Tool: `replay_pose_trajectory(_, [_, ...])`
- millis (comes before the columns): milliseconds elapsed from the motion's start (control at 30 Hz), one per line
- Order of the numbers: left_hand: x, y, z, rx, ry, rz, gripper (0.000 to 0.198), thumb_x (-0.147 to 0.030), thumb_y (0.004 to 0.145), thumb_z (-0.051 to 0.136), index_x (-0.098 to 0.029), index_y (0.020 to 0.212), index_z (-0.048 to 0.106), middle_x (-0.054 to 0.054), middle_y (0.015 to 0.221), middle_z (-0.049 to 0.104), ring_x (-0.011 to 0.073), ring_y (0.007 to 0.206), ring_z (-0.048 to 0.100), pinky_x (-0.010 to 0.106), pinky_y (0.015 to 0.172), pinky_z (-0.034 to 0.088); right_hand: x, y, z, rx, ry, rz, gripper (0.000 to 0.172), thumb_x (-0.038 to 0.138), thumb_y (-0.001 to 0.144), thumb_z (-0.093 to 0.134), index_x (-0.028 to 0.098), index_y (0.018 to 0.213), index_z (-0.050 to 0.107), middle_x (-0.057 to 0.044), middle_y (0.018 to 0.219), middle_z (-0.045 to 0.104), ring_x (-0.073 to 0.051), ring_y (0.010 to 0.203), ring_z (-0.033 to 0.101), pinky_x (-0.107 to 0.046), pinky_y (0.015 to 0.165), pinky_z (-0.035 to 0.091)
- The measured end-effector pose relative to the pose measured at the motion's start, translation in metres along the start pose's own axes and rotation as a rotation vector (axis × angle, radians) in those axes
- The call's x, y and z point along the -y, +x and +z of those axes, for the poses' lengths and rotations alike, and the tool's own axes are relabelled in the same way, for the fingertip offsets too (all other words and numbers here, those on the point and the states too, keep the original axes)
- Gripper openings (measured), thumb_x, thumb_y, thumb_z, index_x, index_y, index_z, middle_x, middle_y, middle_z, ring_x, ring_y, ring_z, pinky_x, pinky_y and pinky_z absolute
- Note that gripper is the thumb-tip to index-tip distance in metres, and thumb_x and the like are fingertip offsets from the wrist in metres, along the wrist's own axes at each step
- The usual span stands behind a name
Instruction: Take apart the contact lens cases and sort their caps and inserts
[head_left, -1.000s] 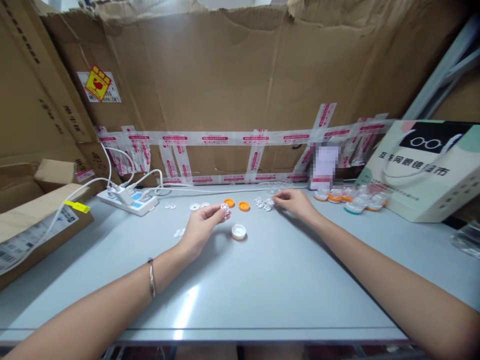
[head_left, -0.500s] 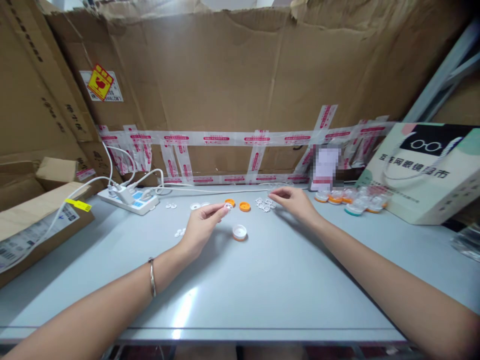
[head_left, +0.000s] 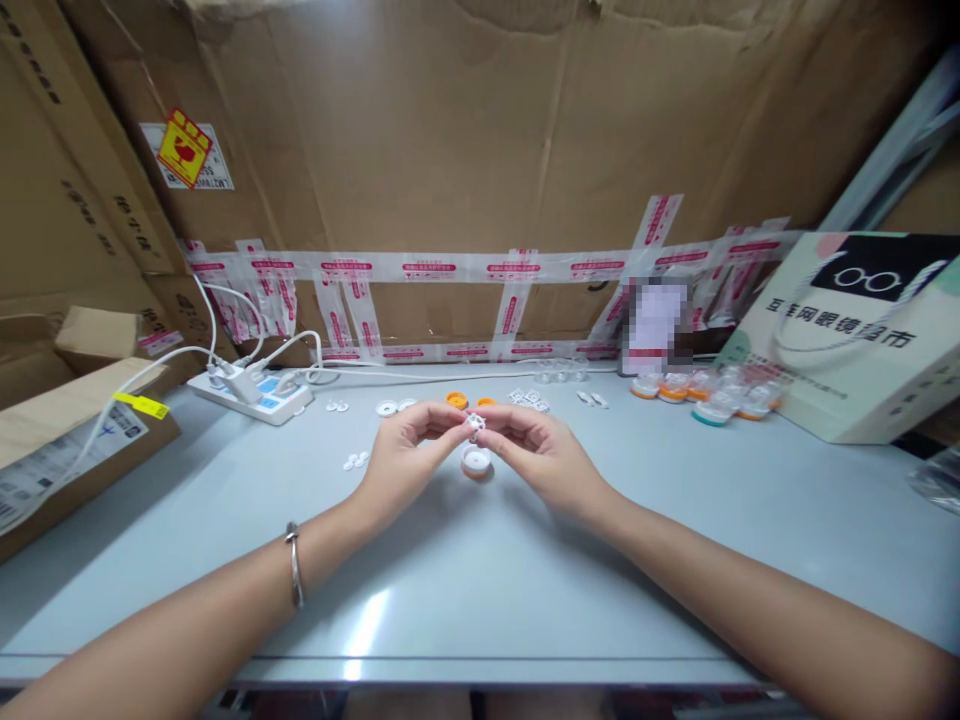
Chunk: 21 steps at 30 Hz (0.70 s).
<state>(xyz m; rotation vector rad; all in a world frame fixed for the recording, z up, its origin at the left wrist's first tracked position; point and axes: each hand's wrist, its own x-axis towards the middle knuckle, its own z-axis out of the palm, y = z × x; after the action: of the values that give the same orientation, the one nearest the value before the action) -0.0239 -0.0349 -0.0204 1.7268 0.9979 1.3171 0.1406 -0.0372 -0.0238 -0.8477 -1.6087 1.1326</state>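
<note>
My left hand (head_left: 409, 445) and my right hand (head_left: 544, 455) meet above the table, both pinching a small white plastic part (head_left: 475, 424) between thumbs and fingertips. Its exact shape is partly covered by the fingers. Just below it on the table sits a round white cup with an orange base (head_left: 475, 461). Behind the hands lie two orange round caps, one at the left (head_left: 457, 400) and one half hidden at the right (head_left: 486, 402). A cluster of small white plastic pieces (head_left: 529, 400) rests beyond my right hand.
White discs (head_left: 356, 461) and white round caps (head_left: 387, 408) lie to the left, near a power strip (head_left: 259, 395). Clear-topped round containers (head_left: 716, 405) stand at the right before a paper bag (head_left: 825, 370). A phone-like upright object (head_left: 652, 325) leans against the large cardboard box (head_left: 420, 130).
My right hand has come left from the cluster of white pieces to join my left hand. Both now grip the small white part above the cup.
</note>
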Motion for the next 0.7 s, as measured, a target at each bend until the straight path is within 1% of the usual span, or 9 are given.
replay_pose_trajectory(67, [0.001,-0.0017,-0.0006,0.013,0.15,0.118,0.013,-0.025,0.076,0.062,-0.019,0.087,0.066,0.003,0.087,0.066,0.014,0.081,0.06,0.028,0.076,0.047,-0.0013,0.0008,-0.0002,-0.038,0.027,0.001,0.024,0.033,0.073,0.062,0.019,0.093,0.062,-0.004,0.085,0.066,-0.015,0.082,0.062,-0.032,0.08,0.048])
replay_pose_trajectory(133, [0.0017,-0.0032,-0.0011,0.039,0.258,0.228,0.019,-0.022,0.076,0.062,-0.021,0.095,0.066,0.003,0.091,0.066,0.0144,0.085,0.059,0.029,0.079,0.045,-0.0015,0.0014,-0.0002,-0.073,0.052,0.013,0.023,0.033,0.07,0.065,0.018,0.089,0.062,-0.003,0.082,0.067,-0.014,0.079,0.062,-0.031,0.078,0.048])
replay_pose_trajectory(200, [0.0017,-0.0041,-0.0012,0.063,0.3,0.278,0.021,-0.022,0.076,0.062,-0.022,0.097,0.066,0.003,0.091,0.066,0.0145,0.085,0.059,0.029,0.08,0.045,-0.0008,0.0016,-0.0001,-0.088,0.077,0.036,0.022,0.031,0.067,0.068,0.018,0.084,0.062,-0.002,0.078,0.067,-0.014,0.076,0.062,-0.031,0.075,0.049])
replay_pose_trajectory(300, [-0.0001,-0.0041,-0.0006,0.054,0.324,0.222,0.016,-0.025,0.076,0.062,-0.021,0.091,0.067,0.002,0.085,0.067,0.0137,0.077,0.058,0.028,0.075,0.046,0.0011,0.0013,0.0,-0.077,0.119,0.076,0.022,0.03,0.062,0.072,0.018,0.078,0.062,-0.001,0.077,0.067,-0.014,0.074,0.062,-0.03,0.072,0.049])
replay_pose_trajectory(400, [-0.0021,-0.003,-0.0002,0.046,0.343,0.147,0.013,-0.024,0.075,0.063,-0.021,0.087,0.067,0.001,0.082,0.066,0.0131,0.074,0.057,0.027,0.071,0.045,0.002,0.001,-0.0006,-0.065,0.139,0.101,0.021,0.032,0.064,0.071,0.017,0.076,0.063,-0.001,0.077,0.068,-0.014,0.073,0.063,-0.028,0.071,0.048])
replay_pose_trajectory(533, [-0.0025,-0.002,-0.0004,0.067,0.364,0.15,0.013,-0.02,0.073,0.065,-0.021,0.086,0.066,0.0,0.082,0.064,0.0127,0.076,0.056,0.025,0.07,0.044,0.0009,0.0015,-0.0015,-0.052,0.119,0.111,0.019,0.035,0.07,0.065,0.017,0.075,0.064,-0.002,0.074,0.068,-0.012,0.07,0.062,-0.027,0.07,0.048])
replay_pose_trajectory(700, [-0.0018,-0.0018,-0.0012,0.112,0.421,0.16,0.012,-0.019,0.073,0.065,-0.021,0.085,0.063,0.0,0.084,0.063,0.0133,0.079,0.056,0.024,0.065,0.042,-0.001,0.0013,-0.0013,-0.017,0.128,0.127,0.017,0.032,0.068,0.067,0.017,0.076,0.064,-0.002,0.079,0.069,-0.012,0.074,0.063,-0.027,0.072,0.048])
